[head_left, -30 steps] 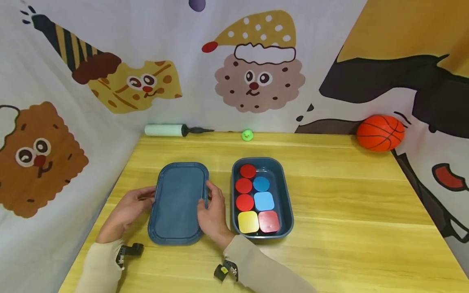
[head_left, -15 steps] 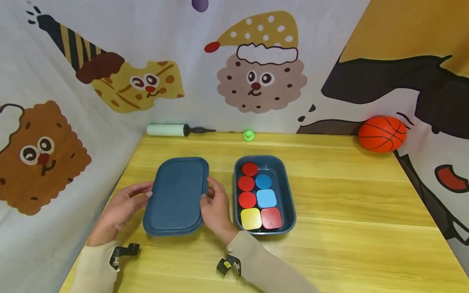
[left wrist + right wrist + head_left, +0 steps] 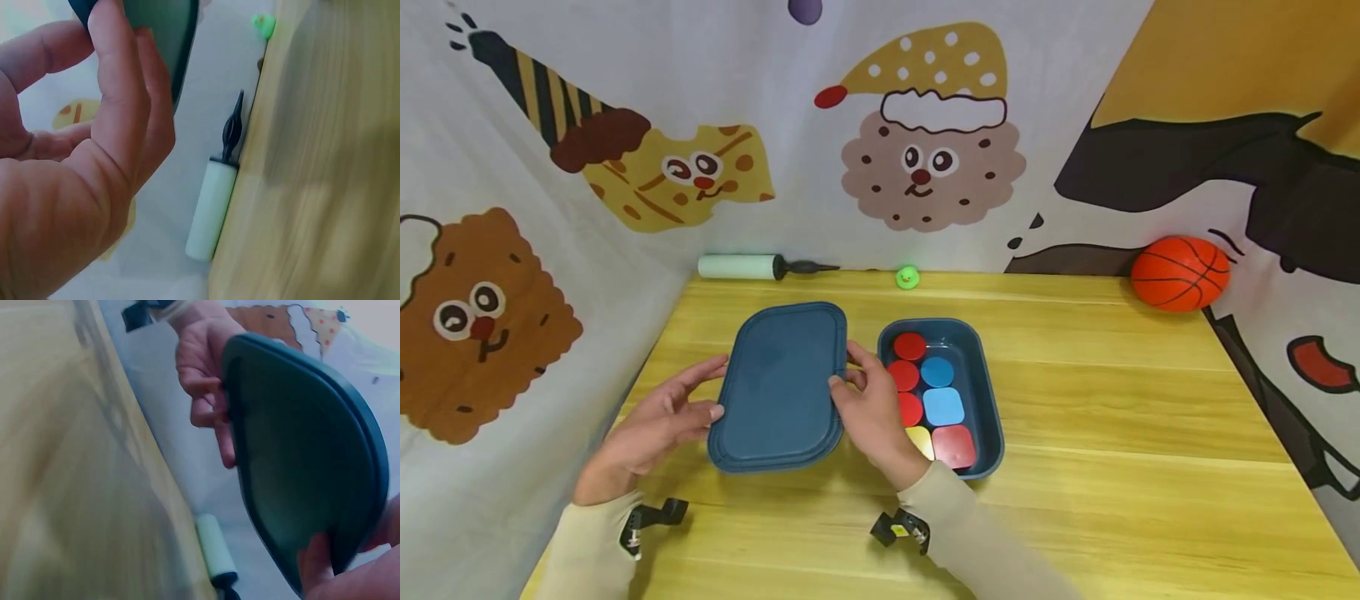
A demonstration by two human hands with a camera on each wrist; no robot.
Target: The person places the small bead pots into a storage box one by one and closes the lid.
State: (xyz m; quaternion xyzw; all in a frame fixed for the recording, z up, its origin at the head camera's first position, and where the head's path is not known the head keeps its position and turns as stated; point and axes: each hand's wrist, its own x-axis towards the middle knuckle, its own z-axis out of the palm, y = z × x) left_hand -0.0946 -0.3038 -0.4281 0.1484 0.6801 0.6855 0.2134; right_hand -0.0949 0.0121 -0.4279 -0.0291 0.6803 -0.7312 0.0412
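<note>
A dark blue rectangular lid [image 3: 781, 383] is raised off the table, slightly tilted, left of the open box. My right hand [image 3: 876, 412] pinches its right edge, thumb on one face and fingers on the other, as the right wrist view also shows. At the opposite edge my left hand [image 3: 662, 425] holds the lid between thumb and fingers; some of its fingertips are hidden. The matching dark blue box [image 3: 991, 408] holds red discs [image 3: 910, 346], a blue disc [image 3: 937, 372], a light blue square [image 3: 943, 407], a pinkish-red square [image 3: 953, 447] and a partly covered yellow square [image 3: 921, 440].
Along the back edge of the wooden table [image 3: 1112, 417] lie a pale green hand pump [image 3: 737, 267] and a small green duck [image 3: 907, 277]. An orange basketball [image 3: 1180, 273] sits at the back right corner. Printed cloth [image 3: 805, 167] hangs behind.
The lid has risen from the table and shifted up and rightward toward the box, both hands on it. My right hand now overlaps the box's left side.
</note>
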